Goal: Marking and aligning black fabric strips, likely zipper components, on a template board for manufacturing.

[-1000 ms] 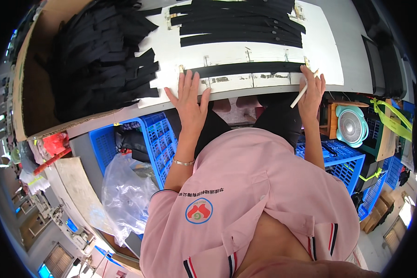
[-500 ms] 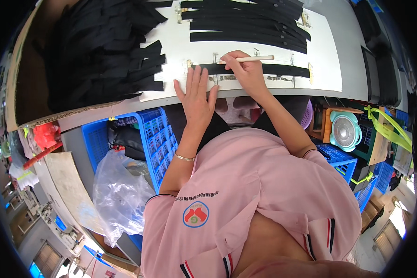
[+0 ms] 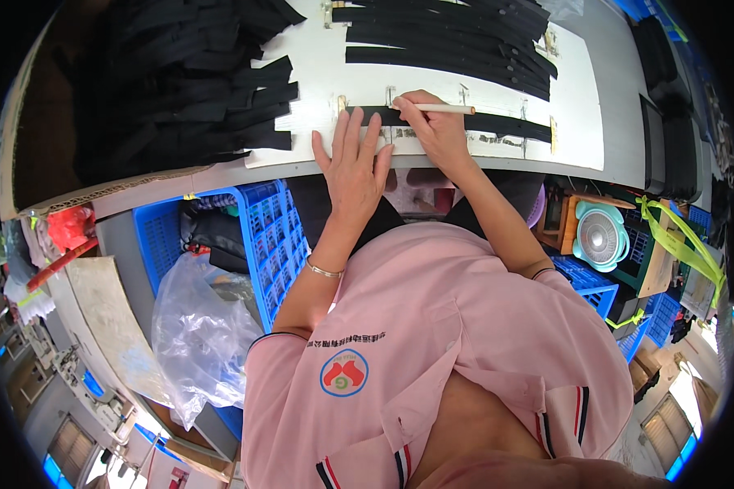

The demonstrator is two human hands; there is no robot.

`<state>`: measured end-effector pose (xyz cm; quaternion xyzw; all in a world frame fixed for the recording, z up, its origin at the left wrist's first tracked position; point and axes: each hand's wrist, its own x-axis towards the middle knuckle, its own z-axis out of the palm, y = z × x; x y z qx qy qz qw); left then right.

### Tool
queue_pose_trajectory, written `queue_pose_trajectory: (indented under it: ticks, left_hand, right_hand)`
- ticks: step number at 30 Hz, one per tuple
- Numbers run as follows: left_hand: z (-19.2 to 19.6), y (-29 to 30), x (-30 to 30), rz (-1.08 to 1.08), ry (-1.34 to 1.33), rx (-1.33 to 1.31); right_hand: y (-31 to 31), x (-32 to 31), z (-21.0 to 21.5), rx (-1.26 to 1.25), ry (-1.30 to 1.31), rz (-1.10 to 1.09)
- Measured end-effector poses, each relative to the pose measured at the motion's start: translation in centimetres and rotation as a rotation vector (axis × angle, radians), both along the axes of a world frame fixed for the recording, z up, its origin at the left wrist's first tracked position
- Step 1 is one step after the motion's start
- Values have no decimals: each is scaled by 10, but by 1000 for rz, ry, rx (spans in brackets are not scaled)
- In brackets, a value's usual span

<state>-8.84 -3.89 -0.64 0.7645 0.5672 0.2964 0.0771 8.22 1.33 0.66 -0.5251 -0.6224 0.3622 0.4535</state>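
At upper centre, the left hand (image 3: 352, 163) is pressing flat, fingers spread, on a limp black strip (image 3: 497, 124); the right hand (image 3: 432, 130) is pinching a light, stiff stick (image 3: 440, 108).

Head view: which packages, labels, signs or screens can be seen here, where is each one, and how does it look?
Round badge: on the chest of the pink shirt, blue ring around a red and green emblem.
Line of dark lettering: just above the badge, slightly slanted.
Clear plastic bag: lower left, beside the blue crate, crumpled and shiny.
Red packet: far left edge, too blurred to tell more.
No screens or signs are visible.
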Motion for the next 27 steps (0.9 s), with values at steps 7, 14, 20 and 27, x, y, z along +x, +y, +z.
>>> queue_pose_trajectory:
  ticks: [7,14,20,27]
  left_hand:
    - [1,1,0,3,11,-2]
    - [1,1,0,-8,22,-5]
    - [1,1,0,-23,38,19]
    - [-1,1,-1,-12,44,-9]
  right_hand:
    - [-5,3,7,-39,59,-5]
    - [-3,2,-1,22,28,30]
    - [-5,4,0,37,0,43]
    - [-18,59,17,-36,92,-210]
